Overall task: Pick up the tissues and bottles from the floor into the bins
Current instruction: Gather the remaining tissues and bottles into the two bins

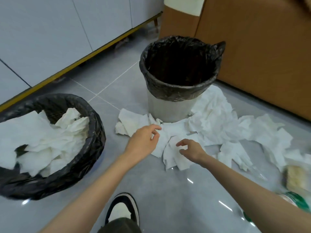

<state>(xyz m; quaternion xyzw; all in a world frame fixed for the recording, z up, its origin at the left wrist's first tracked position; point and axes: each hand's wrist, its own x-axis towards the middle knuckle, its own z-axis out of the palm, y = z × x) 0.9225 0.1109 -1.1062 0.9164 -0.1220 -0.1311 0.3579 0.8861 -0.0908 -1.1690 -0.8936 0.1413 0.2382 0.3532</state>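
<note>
Tissue-gathering step: left hand (144, 140) and right hand (191, 151), apart, loosely curled and empty, hover over tissues (210, 121) heaped at the white bin (168, 108) foot; next, probably: clutch a bunch and carry it to the second bin (96, 125), left of the white bin.

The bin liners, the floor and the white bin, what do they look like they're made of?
Bin liners: thin black plastic film, slightly glossy; it crinkles and folds over the rims. Floor: glazed grey tile, likely ceramic; sharp light reflections and pale grout lines. White bin: probably matte plastic, smooth and unmarked, though the look leaves it open.
</note>
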